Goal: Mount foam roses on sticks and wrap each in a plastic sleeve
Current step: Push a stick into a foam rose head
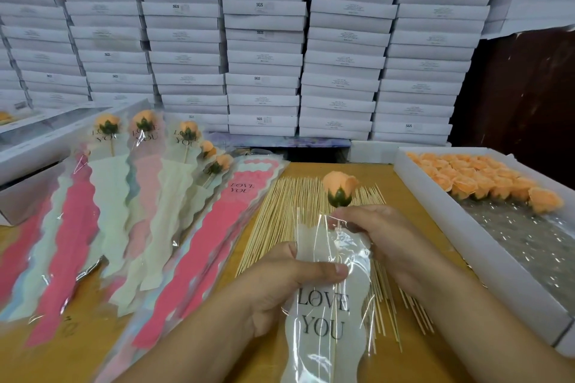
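An orange foam rose [338,186] with a green base stands on a stick just above the mouth of a clear plastic sleeve [326,314] printed LOVE YOU. My left hand [289,283] grips the sleeve near its upper part, thumb across the front. My right hand [382,236] pinches the stick right under the rose at the sleeve's open top. The stick runs down inside the sleeve. Under both hands a spread of bare wooden sticks [289,211] lies on the table.
A white tray [485,239] at the right holds several loose orange roses [485,177] and bubble film. Wrapped roses [146,146] and a pile of pink and cream sleeves [199,242] lie at the left. Stacked white boxes [264,40] wall off the back.
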Demonstrator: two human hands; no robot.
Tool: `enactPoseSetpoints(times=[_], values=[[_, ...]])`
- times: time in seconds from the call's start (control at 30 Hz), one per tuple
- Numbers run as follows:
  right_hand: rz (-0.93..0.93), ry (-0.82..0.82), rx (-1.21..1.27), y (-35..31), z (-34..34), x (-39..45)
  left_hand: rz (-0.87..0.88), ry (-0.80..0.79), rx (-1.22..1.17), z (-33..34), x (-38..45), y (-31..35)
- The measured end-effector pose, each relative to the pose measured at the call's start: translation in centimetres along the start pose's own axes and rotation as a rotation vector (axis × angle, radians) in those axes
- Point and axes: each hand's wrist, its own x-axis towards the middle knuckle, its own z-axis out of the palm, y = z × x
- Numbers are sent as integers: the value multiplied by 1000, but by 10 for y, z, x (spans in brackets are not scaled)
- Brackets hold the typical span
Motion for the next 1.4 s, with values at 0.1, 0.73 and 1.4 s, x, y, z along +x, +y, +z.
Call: enactPoseSetpoints(times=[0.1,0.73,1.4], values=[[26,-35,13,0,2,-1,4,13,-2,0,-1,2],[-147,89,131,-4,-22,6,-45,-69,64,4,-4,1],[-179,-14,-146,0,4,-4,4,29,-156,5,-3,5]])
